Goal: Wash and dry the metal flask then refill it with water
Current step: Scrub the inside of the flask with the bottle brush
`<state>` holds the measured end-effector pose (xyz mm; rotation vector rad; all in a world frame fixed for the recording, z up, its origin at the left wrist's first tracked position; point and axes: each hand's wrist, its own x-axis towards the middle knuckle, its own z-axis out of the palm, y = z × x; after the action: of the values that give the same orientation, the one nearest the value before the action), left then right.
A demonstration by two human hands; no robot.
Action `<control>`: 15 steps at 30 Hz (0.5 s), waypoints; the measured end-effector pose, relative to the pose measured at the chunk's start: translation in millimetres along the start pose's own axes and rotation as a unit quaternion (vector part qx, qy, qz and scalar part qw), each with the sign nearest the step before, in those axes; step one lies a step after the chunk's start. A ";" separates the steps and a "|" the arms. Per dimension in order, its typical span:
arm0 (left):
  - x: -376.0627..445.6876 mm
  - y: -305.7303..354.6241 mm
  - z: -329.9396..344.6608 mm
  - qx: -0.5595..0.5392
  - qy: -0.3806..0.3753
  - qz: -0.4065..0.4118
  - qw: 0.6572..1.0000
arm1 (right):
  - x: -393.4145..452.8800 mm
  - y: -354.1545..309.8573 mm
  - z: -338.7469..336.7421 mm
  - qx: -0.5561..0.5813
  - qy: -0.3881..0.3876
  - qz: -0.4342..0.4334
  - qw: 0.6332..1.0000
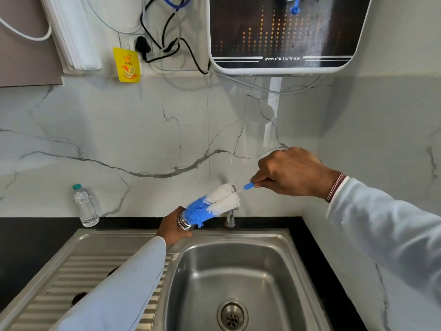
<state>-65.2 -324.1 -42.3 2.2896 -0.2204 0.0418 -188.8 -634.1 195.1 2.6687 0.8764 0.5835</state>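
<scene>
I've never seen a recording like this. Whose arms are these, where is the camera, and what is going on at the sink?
No machine here: a person wears a camera on the head, looking down at their own two hands. The left hand grips a metal flask above the steel sink. The right hand pinches the handle of a blue and white bottle brush, its tip at the flask's mouth. A plastic water bottle stands on the dark counter. A water purifier hangs on the wall.

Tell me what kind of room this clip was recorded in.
Most likely a home kitchen, at the sink counter. A stainless steel sink with a ribbed draining board is set into a black countertop, a tap stands behind it, and a wall-mounted water purifier hangs above the marble-look backsplash.
</scene>
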 end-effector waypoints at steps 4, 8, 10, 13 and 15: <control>-6.5 -11.7 -8.7 -0.011 0.012 -0.013 1.000 | -4.0 -7.4 5.3 0.018 -0.014 0.016 1.000; -14.7 -20.5 -17.2 -0.005 0.013 -0.010 1.000 | -5.8 -21.0 13.1 -0.001 -0.009 0.017 1.000; -19.5 -22.3 -20.7 -0.007 0.019 -0.007 1.000 | -4.6 -25.6 16.9 -0.011 -0.016 0.036 0.999; -23.7 -22.2 -25.4 -0.010 0.027 -0.004 1.000 | -2.0 -28.4 18.7 -0.011 -0.035 0.065 0.997; -24.9 -22.4 -27.4 -0.011 0.032 -0.005 0.999 | -1.8 -30.5 19.7 -0.019 -0.048 0.062 0.997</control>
<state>-84.6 -285.5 -43.2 2.2634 -0.1758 0.1078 -196.5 -613.9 165.9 2.7068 0.6700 0.4886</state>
